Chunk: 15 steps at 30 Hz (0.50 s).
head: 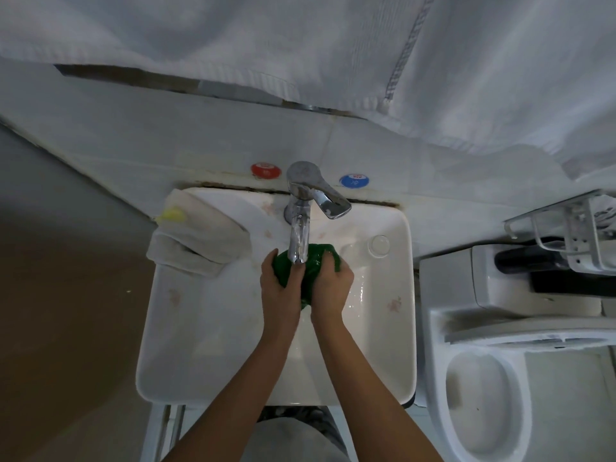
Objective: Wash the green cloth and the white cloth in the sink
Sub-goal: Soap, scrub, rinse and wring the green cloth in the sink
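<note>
Under the tap spout (299,241), in the back half of the sink (186,371), the green cloth (315,261) sat bunched between both hands. Left hand (279,285) gripped its left side, fingers curled round the wad; right hand (331,288) gripped the right side, fingers wrapped over the top edge. Cloth lay directly below the spout mouth. Water flow could not be made out, though the basin floor beside the right hand looked wet.

White cloth (196,235) lay folded over the sink's back-left corner, untouched, a small yellow object (173,215) resting on it.

Judgement: green cloth in mid-scrub, white cloth not yet begun. To do this step well, rub the 2 halves against each other under the spout, turn the wad so the inner folds get rinsed, then squeeze low in the basin to limit splashing.

Count: 2 cloths (1 green, 1 white), 1 tap, 1 lever handle (330,201), 2 wall discs, red (265,170) and blue (354,180).
</note>
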Available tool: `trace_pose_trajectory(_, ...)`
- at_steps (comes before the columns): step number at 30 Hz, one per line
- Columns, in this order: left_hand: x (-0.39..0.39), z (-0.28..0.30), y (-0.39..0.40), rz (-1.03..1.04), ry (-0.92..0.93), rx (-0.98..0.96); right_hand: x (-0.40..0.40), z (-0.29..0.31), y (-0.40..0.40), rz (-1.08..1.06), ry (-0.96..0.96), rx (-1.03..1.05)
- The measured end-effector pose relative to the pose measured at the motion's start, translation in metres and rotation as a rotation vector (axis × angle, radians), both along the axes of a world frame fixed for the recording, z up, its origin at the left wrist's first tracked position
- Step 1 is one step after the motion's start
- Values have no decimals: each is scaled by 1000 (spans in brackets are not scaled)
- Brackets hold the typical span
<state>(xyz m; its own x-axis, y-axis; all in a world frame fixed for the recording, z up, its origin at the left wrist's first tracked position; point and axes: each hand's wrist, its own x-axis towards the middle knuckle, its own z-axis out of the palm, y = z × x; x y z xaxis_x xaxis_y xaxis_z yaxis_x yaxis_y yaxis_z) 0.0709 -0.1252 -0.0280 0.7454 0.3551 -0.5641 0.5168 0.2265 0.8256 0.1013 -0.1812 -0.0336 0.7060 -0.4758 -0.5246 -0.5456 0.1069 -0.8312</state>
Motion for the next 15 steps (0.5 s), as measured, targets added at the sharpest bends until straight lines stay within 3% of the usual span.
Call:
trace_pose_trajectory(3,-5,-1,0,-16,-17,113,-3,-2,2,-33,95,46)
trace_pose_trajectory(5,-3,-3,4,-10,-14,192,-5,-1,3,77,140,65)
trace_pose_trajectory(9,6,-1,14,60,15,276,-15,6,11,309,-1,161)
trace_pose_trajectory(12,8,2,14,45,-2,239,-19,2,16,320,-89,130)
trace_pose_trajectory(15,9,-4,16,15,48,209,-16,1,16,266,-35,96)
